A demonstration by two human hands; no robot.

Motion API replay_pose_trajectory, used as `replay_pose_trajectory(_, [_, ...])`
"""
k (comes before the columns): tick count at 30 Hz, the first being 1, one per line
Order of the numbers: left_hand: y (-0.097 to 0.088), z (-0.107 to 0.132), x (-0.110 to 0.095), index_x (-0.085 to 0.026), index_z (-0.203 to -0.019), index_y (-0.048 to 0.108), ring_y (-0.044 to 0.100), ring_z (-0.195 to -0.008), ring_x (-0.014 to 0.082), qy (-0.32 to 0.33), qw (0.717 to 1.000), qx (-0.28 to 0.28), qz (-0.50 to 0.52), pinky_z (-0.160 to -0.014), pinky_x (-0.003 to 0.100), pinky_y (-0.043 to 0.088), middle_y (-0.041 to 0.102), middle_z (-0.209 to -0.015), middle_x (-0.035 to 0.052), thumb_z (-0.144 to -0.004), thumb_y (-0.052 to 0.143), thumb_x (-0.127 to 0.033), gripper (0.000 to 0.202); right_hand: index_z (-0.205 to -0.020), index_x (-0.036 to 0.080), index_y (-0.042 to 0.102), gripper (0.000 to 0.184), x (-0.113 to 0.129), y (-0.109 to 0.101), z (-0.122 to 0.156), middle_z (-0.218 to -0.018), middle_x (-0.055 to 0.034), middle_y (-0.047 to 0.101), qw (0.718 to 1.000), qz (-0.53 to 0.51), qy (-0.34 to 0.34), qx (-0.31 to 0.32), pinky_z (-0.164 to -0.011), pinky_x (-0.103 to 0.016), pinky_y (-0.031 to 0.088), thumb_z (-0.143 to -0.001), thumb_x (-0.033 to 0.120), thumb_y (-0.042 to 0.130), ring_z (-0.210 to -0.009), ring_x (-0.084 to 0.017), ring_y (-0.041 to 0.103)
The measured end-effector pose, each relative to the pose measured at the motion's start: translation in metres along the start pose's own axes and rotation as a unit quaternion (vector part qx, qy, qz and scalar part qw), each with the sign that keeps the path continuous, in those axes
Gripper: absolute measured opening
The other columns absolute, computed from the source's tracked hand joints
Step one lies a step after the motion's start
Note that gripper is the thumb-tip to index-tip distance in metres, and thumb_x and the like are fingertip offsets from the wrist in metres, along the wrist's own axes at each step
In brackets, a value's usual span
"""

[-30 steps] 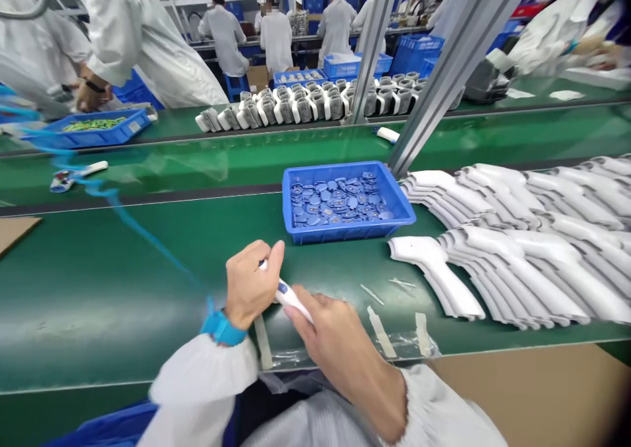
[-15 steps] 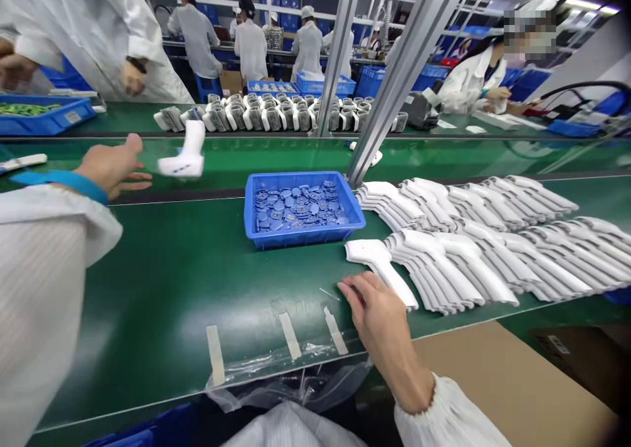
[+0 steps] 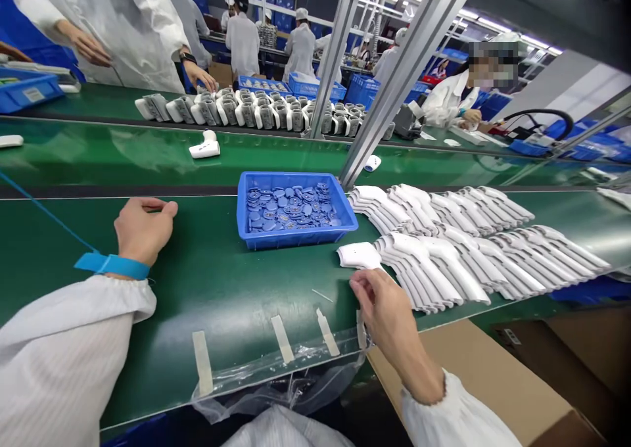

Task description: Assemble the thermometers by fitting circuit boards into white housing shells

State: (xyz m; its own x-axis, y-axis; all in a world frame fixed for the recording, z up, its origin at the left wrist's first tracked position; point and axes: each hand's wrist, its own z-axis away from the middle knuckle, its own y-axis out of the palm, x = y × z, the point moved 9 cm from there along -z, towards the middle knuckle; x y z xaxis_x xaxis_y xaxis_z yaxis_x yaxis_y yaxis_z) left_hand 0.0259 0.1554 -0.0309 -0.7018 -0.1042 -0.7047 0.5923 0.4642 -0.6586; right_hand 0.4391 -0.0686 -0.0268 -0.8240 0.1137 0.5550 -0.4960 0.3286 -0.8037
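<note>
My left hand hovers over the green bench, fingers curled loosely with nothing in them; a blue wrist strap circles the wrist. My right hand reaches to the nearest white plastic shell at the left end of a long overlapping row of shells, fingertips touching its lower part, fingers bent round it. A blue tray of small blue-grey button parts sits between my hands. A single white gun-shaped unit lies on the conveyor belt beyond.
Tape strips hold a clear bag at the bench's near edge. A slanted metal post rises behind the tray. Assembled units line the far bench, where other workers in white coats stand. A cardboard box sits at lower right.
My left hand set the white unit on the conveyor, then drew back towards me with fingers curling. My right hand went from the unit to the nearest shell in the row.
</note>
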Motion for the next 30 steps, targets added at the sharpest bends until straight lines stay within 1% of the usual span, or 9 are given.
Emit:
replay_pose_trajectory(3, [0.006, 0.012, 0.005, -0.015, -0.088, 0.060, 0.059, -0.074, 0.0181, -0.034, 0.999, 0.000, -0.003, -0.088, 0.042, 0.052, 0.057, -0.068, -0.0019, -0.075, 0.070, -0.024, 0.018, -0.094, 0.018, 0.063, 0.031, 0.020, 0.027, 0.006, -0.076, -0.0022, 0.061, 0.958, -0.226, 0.055, 0.168, -0.062, -0.027, 0.048, -0.097, 0.046, 0.050, -0.068, -0.015, 0.057])
replay_pose_trajectory(5, [0.010, 0.015, 0.003, -0.016, -0.091, 0.060, 0.059, -0.074, 0.0176, -0.029, 1.000, 0.010, -0.002, -0.091, 0.041, 0.051, 0.058, -0.069, -0.0022, -0.075, 0.071, -0.024, 0.021, -0.094, 0.018, 0.062, 0.035, 0.025, 0.041, 0.012, -0.071, 0.0003, 0.057, 0.943, -0.253, 0.079, 0.203, -0.057, -0.025, 0.046, -0.096, 0.052, 0.051, -0.061, -0.013, 0.053])
replay_pose_trajectory(8, [0.010, 0.015, 0.003, -0.015, -0.092, 0.061, 0.059, -0.074, 0.0178, -0.023, 1.000, 0.017, -0.003, -0.091, 0.041, 0.051, 0.059, -0.072, -0.0012, -0.074, 0.072, -0.024, 0.023, -0.089, 0.018, 0.064, 0.036, 0.012, 0.037, 0.013, -0.073, 0.0000, 0.054, 0.991, -0.085, 0.060, 0.082, -0.056, -0.027, 0.043, -0.087, 0.054, 0.065, -0.062, -0.014, 0.050])
replay_pose_trajectory(11, [0.010, 0.015, 0.004, -0.014, -0.094, 0.061, 0.059, -0.075, 0.0182, -0.019, 1.000, 0.022, -0.002, -0.090, 0.040, 0.051, 0.060, -0.074, -0.0001, -0.075, 0.072, -0.025, 0.024, -0.099, 0.018, 0.067, 0.033, 0.015, 0.031, 0.016, -0.085, -0.0038, 0.059, 0.999, 0.046, -0.002, 0.007, -0.060, -0.029, 0.044, -0.088, 0.050, 0.067, -0.068, -0.016, 0.055])
replay_pose_trajectory(14, [0.010, 0.015, 0.003, -0.015, -0.094, 0.061, 0.059, -0.075, 0.0187, -0.013, 1.000, 0.028, 0.000, -0.089, 0.041, 0.051, 0.061, -0.075, 0.0007, -0.076, 0.072, -0.025, 0.024, -0.092, 0.019, 0.068, 0.025, 0.033, 0.033, 0.015, -0.084, -0.0039, 0.063, 0.995, 0.039, -0.080, 0.036, -0.062, -0.028, 0.047, -0.098, 0.040, 0.055, -0.067, -0.015, 0.058])
replay_pose_trajectory(19, [0.014, 0.015, 0.003, -0.015, -0.093, 0.060, 0.059, -0.075, 0.0195, 0.001, 0.999, 0.029, 0.013, -0.088, 0.039, 0.050, 0.062, -0.078, 0.0023, -0.077, 0.071, -0.024, 0.022, -0.097, 0.017, 0.068, 0.024, 0.034, 0.009, -0.003, -0.092, -0.0085, 0.070, 0.987, 0.073, -0.117, -0.082, -0.072, -0.033, 0.054, -0.100, 0.030, 0.048, -0.079, -0.019, 0.065])
replay_pose_trajectory(22, [0.014, 0.016, 0.004, -0.016, -0.090, 0.058, 0.060, -0.077, 0.0214, 0.008, 1.000, 0.017, 0.015, -0.087, 0.039, 0.049, 0.060, -0.077, 0.0029, -0.078, 0.069, -0.023, 0.018, -0.102, 0.018, 0.069, 0.031, 0.037, 0.016, -0.005, -0.099, -0.0111, 0.072, 0.974, 0.110, -0.188, -0.066, -0.082, -0.042, 0.056, -0.100, 0.023, 0.039, -0.091, -0.024, 0.068])
replay_pose_trajectory(26, [0.016, 0.017, 0.003, -0.019, -0.088, 0.055, 0.062, -0.079, 0.0210, 0.030, 0.999, 0.001, 0.010, -0.086, 0.037, 0.050, 0.061, -0.084, 0.0042, -0.079, 0.066, -0.020, 0.015, -0.118, 0.019, 0.065, 0.030, 0.039, 0.006, 0.005, -0.120, -0.0126, 0.068, 0.962, 0.130, -0.212, -0.111, -0.090, -0.048, 0.052, -0.097, 0.030, 0.047, -0.105, -0.029, 0.065])
replay_pose_trajectory(30, [0.019, 0.018, 0.004, -0.019, -0.090, 0.053, 0.063, -0.084, 0.0199, 0.053, 0.999, -0.006, 0.004, -0.085, 0.036, 0.051, 0.062, -0.094, 0.0067, -0.082, 0.063, -0.018, 0.013, -0.117, 0.026, 0.066, 0.031, 0.022, -0.008, 0.008, -0.120, -0.0072, 0.069, 0.956, 0.087, -0.219, -0.175, -0.096, -0.047, 0.050, -0.092, 0.042, 0.057, -0.102, -0.028, 0.067])
